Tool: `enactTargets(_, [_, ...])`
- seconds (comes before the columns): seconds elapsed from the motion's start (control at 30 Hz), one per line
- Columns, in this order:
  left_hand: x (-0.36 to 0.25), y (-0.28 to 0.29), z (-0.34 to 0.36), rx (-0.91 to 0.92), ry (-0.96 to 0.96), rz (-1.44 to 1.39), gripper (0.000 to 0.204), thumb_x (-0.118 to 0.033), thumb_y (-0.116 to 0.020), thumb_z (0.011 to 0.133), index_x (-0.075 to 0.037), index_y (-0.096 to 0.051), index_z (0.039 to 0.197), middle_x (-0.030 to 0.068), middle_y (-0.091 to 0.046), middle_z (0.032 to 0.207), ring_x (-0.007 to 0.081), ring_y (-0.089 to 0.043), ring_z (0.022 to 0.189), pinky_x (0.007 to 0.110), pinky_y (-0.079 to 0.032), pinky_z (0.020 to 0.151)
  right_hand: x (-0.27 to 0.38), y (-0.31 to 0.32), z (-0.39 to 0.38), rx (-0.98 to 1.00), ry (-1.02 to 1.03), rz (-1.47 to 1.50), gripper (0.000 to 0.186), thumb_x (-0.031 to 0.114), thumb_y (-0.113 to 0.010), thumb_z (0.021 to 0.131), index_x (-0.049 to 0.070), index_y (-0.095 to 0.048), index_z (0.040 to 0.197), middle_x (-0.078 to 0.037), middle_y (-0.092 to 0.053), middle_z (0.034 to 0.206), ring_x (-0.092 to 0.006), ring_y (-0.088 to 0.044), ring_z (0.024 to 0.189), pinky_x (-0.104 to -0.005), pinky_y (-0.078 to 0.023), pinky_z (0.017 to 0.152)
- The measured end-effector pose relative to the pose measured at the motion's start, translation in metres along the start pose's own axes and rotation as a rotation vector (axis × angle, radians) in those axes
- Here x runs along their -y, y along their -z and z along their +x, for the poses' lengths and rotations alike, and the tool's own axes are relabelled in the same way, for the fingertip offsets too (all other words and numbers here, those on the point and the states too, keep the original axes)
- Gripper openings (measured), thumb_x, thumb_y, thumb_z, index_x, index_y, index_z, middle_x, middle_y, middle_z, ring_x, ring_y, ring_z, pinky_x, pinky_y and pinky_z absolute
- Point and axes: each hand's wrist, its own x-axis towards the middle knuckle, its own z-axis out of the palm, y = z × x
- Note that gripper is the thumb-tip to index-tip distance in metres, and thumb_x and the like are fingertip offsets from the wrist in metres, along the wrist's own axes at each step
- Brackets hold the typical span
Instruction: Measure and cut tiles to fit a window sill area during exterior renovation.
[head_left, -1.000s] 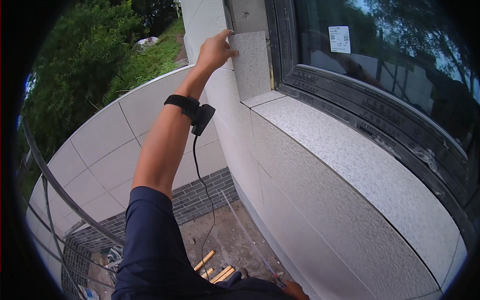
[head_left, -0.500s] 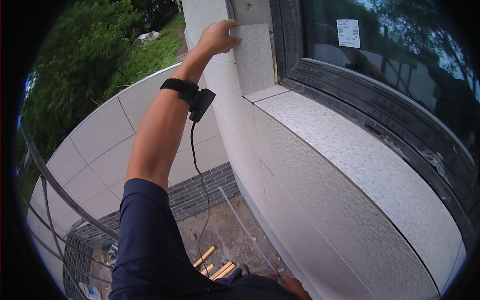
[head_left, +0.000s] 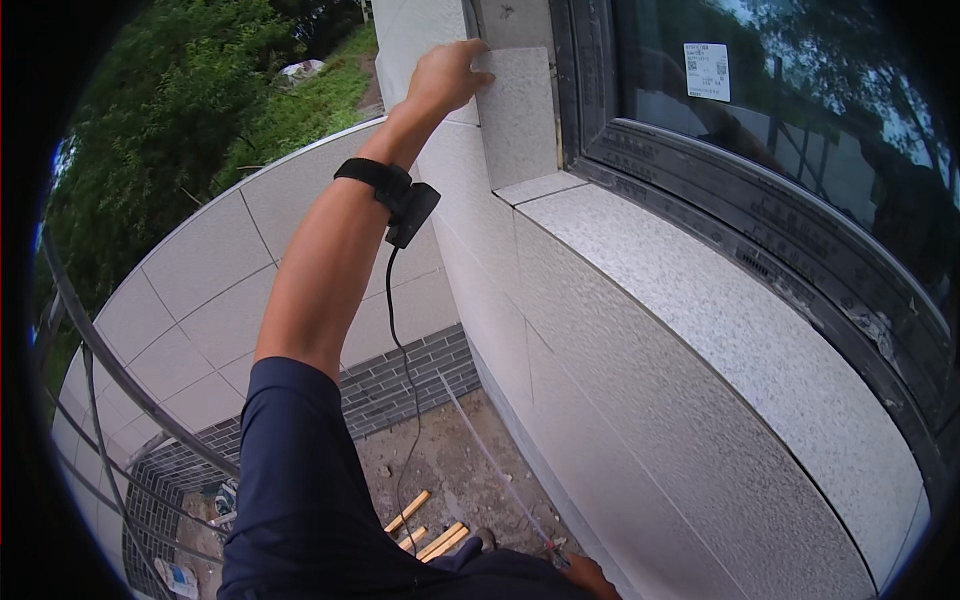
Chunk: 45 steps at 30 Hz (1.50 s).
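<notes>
My left hand (head_left: 455, 75) is raised with its fingers curled on the left edge of an upright speckled grey stone tile (head_left: 518, 125). This tile stands beside a dark window frame (head_left: 590, 140), on the end of a pale stone sill (head_left: 720, 310). A black device (head_left: 410, 212) is strapped to my left forearm, with a cable hanging down. Low at the bottom edge, my right hand (head_left: 585, 572) is closed round the red end of a long thin strip (head_left: 490, 465), which looks like an extended measuring tape; the hand is small and partly hidden by my dark clothing.
Curved metal rails (head_left: 140, 400) run along the left. A curved tiled wall (head_left: 210, 300) has grey brick (head_left: 400, 375) at its base. Below lie timber pieces (head_left: 440, 540) and bags (head_left: 178, 578) on a dirt floor (head_left: 420, 450). Trees and grass (head_left: 200, 110) are beyond the wall.
The view has shifted slightly, so the tile and window sit higher and further right in the picture. My left hand stays on the same tile edge, and my right hand stays low.
</notes>
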Motion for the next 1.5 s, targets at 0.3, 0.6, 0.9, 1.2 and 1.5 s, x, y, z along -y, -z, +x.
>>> enactTargets(0.3, [0.008, 0.007, 0.001, 0.137, 0.008, -0.069, 0.059, -0.018, -0.078, 0.077, -0.009, -0.06, 0.132, 0.0155, -0.072, 0.095, 0.0297, -0.07, 0.082, 0.041, -0.055, 0.076, 0.005, 0.003, 0.001, -0.002, 0.021, 0.031, 0.044, 0.042, -0.064, 0.086, 0.007, -0.061, 0.111, -0.022, -0.069, 0.104, -0.0415, -0.065, 0.099, -0.0502, -0.051, 0.086])
enactTargets(0.6, [0.023, 0.02, 0.007, 0.293, -0.078, -0.28, 0.066, -0.011, -0.079, 0.08, -0.007, -0.053, 0.14, 0.0091, -0.065, 0.076, 0.0157, -0.061, 0.064, 0.032, -0.051, 0.06, 0.011, 0.015, -0.013, -0.054, -0.022, 0.261, 0.056, 0.046, -0.061, 0.093, 0.006, -0.057, 0.132, -0.026, -0.064, 0.12, -0.0419, -0.06, 0.106, -0.0487, -0.048, 0.088])
enactTargets(0.9, [0.024, 0.018, 0.005, 0.264, -0.092, -0.264, 0.064, -0.013, -0.079, 0.08, -0.008, -0.055, 0.14, 0.007, -0.064, 0.071, 0.0141, -0.059, 0.06, 0.031, -0.049, 0.057, 0.031, 0.046, -0.027, 0.012, -0.133, 0.333, 0.066, 0.057, -0.06, 0.089, 0.007, -0.059, 0.132, -0.026, -0.063, 0.124, -0.0427, -0.058, 0.114, -0.0475, -0.045, 0.095])
enactTargets(1.2, [0.026, 0.014, 0.008, 0.256, -0.093, -0.268, 0.065, -0.014, -0.08, 0.08, -0.011, -0.055, 0.14, 0.0078, -0.065, 0.071, 0.0143, -0.06, 0.06, 0.031, -0.051, 0.058, -0.007, 0.008, 0.012, -0.066, 0.04, 0.192, 0.055, 0.049, -0.055, 0.094, 0.009, -0.059, 0.132, -0.025, -0.062, 0.126, -0.0437, -0.056, 0.116, -0.0475, -0.045, 0.095])
enactTargets(1.5, [0.024, 0.016, 0.009, 0.284, -0.06, -0.244, 0.065, -0.02, -0.078, 0.08, -0.015, -0.055, 0.141, 0.0072, -0.066, 0.075, 0.0152, -0.061, 0.064, 0.031, -0.053, 0.059, -0.003, 0.013, 0.015, -0.006, -0.013, 0.021, 0.045, 0.042, -0.063, 0.084, 0.007, -0.061, 0.111, -0.022, -0.069, 0.105, -0.0409, -0.066, 0.099, -0.0501, -0.051, 0.085])
